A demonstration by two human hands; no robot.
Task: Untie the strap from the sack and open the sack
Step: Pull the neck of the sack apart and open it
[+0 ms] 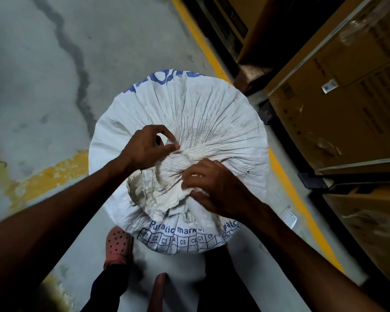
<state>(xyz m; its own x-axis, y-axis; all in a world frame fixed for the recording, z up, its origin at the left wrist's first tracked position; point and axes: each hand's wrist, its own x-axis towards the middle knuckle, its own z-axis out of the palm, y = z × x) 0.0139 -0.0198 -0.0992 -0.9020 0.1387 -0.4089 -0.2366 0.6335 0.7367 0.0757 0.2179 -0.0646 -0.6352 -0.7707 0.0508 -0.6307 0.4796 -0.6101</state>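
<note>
A large white woven sack (212, 113) with blue print stands upright on the floor below me. Its top is gathered into a bunched neck (185, 155) near the middle, with the loose mouth fabric (158, 194) flopped toward me. My left hand (148, 147) pinches at the gathered neck with thumb and fingers. My right hand (214, 188) grips the bunched mouth fabric from the right. A thin pale strap end (217, 224) hangs down below my right hand. The knot itself is hidden among the folds.
Stacked cardboard boxes (338, 104) on a dark rack stand close on the right, behind a yellow floor line (203, 41). Grey concrete floor (43, 75) lies to the left. My foot in a pink perforated clog (118, 246) is beside the sack's near edge.
</note>
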